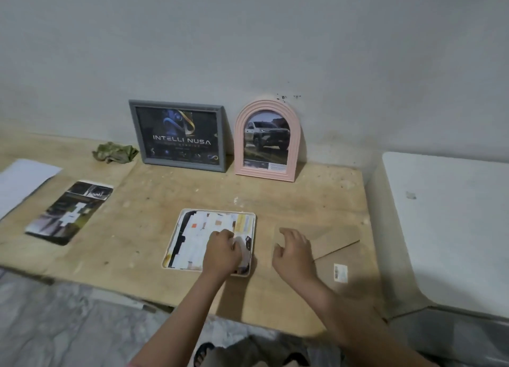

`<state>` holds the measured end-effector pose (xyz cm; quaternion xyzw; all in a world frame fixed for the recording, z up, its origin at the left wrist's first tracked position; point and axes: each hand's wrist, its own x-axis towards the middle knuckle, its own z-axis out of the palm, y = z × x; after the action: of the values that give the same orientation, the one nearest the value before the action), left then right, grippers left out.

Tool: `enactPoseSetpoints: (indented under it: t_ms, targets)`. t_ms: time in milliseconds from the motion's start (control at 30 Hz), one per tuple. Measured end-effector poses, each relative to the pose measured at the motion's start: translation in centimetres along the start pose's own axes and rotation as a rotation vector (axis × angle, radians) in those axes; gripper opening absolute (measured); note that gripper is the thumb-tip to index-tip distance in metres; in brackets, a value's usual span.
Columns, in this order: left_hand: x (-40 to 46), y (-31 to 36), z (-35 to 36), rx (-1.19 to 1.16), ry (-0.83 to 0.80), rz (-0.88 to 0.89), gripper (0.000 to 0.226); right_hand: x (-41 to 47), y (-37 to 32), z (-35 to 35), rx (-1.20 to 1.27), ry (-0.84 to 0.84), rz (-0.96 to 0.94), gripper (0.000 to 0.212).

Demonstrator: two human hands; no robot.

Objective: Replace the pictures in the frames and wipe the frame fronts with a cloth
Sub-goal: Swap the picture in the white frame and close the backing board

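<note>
Left hand pinches a picture into the white frame; right hand hovers open. Crooked seating risks creasing it.

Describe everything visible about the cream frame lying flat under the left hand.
The cream frame is squarish with rounded corners and a thin raised rim, seemingly plastic. It lies flat on the plywood board, near its front edge. Inside it lies a picture of white, black and yellow patches. The left hand rests on the frame's right part, fingers curled on the picture. Its right side is hidden.
</note>
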<state>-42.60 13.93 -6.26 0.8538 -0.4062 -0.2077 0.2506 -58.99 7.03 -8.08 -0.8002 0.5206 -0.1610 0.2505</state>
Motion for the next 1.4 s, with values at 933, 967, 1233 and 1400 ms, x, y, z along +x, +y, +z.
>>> enactPoseSetpoints:
  t_ms: [933,967,1233,1400]
  targets:
    - [10.8,-10.4,-8.2,0.507,-0.33,0.194,0.111,7.1,-8.8,7.3,-0.435,-0.151,-0.041,0.072]
    - [11.0,-10.2,-8.3,0.503,-0.329,0.183,0.106,7.1,-8.8,7.3,-0.429,-0.15,-0.032,0.074]
    - [11.6,-9.2,-9.2,0.249,-0.253,0.104,0.017,7.0,-8.6,7.4,-0.406,-0.093,-0.049,0.085]
    - [11.5,-9.8,-9.7,-0.064,-0.249,0.065,0.039,6.8,-8.0,7.6,-0.201,-0.005,0.011,0.109]
